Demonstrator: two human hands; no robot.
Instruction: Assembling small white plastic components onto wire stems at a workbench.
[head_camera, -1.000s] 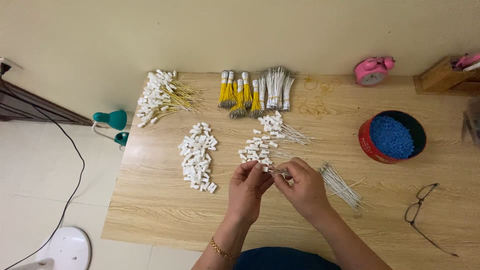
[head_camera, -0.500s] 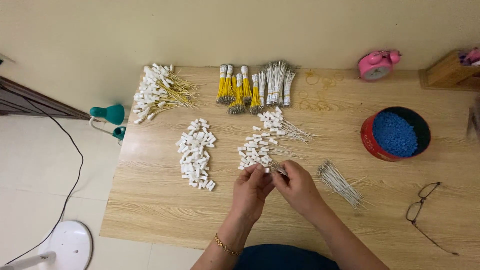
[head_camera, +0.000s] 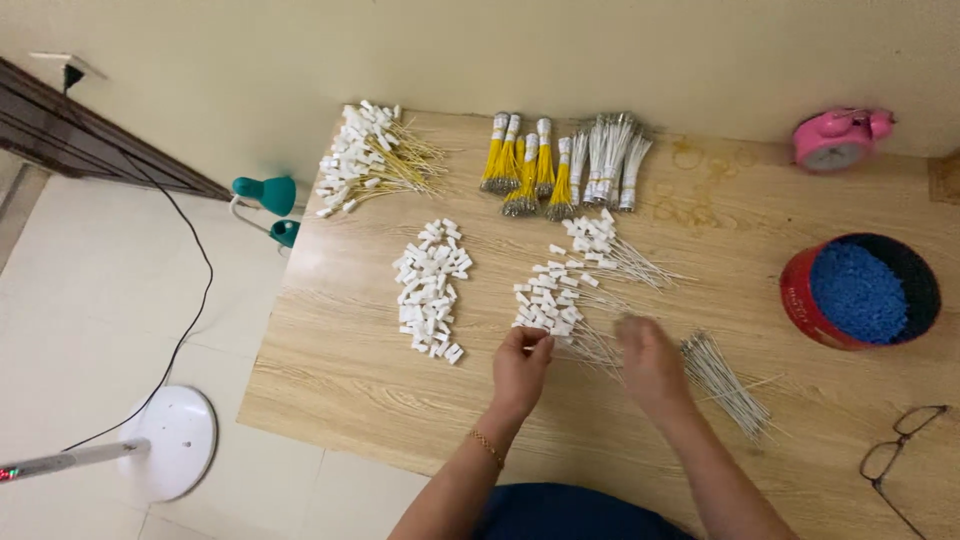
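Head view looks down on a wooden table (head_camera: 340, 370) where two bare hands work close together near its front edge. Left hand (head_camera: 522, 368), with a thin gold bracelet (head_camera: 487, 447) at the wrist, has its fingers curled in and pinched at the tips; something small and white shows at the fingertips, at the near edge of the heap of white-tipped wires (head_camera: 552, 305), but whether it is gripped or only touched cannot be told. That heap lies just beyond and slightly right of the left hand, touching its fingertips; its white connector ends lie toward the far left and its thin wire tails run toward the near right, passing between the two hands.

Right hand (head_camera: 650, 362) is blurred, palm down, fingers loosely bent over the wire tails; how far open it is and whether it holds anything cannot be told. Just to its right lies a bundle of bare white wires (head_camera: 725, 383), its long axis running from far left to near right, its near end fanned out.

Left of the left hand, apart from it, sits a pile of loose white connectors (head_camera: 430, 288). Well beyond both hands lie banded bundles of yellow and white wires (head_camera: 560, 165), and far to the right a red tub of blue pellets (head_camera: 860, 292).
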